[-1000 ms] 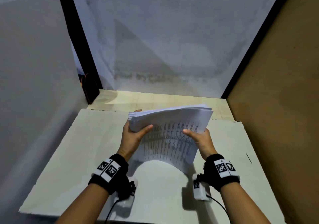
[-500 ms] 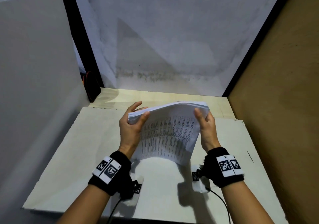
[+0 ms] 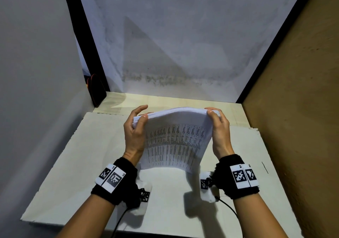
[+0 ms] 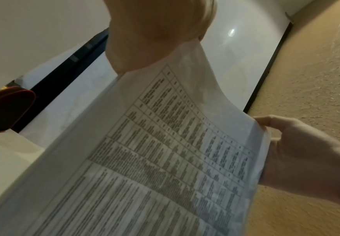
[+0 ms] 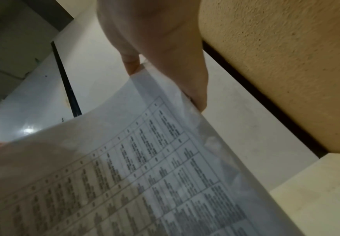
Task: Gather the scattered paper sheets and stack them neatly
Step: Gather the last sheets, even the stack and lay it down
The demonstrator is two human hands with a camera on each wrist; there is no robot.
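A thick stack of paper sheets (image 3: pixel 176 138) printed with tables is held upright above the white board (image 3: pixel 77 164), its top edge bowed upward and its lower edge hanging near the board. My left hand (image 3: pixel 136 123) grips the stack's upper left corner, thumb on the near face. My right hand (image 3: pixel 217 120) grips the upper right corner the same way. From below, the left wrist view shows the printed sheets (image 4: pixel 165 159) with my right hand (image 4: pixel 298 153) on their far edge. In the right wrist view the sheets (image 5: pixel 124 175) fill the lower half under my right hand (image 5: pixel 165 67).
The white board lies on a pale wooden tabletop (image 3: pixel 183 102). A white panel (image 3: pixel 36 72) stands at the left, a white wall (image 3: pixel 174 45) behind and a brown board wall (image 3: pixel 297 100) at the right. A dark red object (image 3: pixel 93 87) sits in the back left corner.
Both hands have slid up the stack's sides to its top corners. The stack has been raised and turned more upright, its top edge now bowed.
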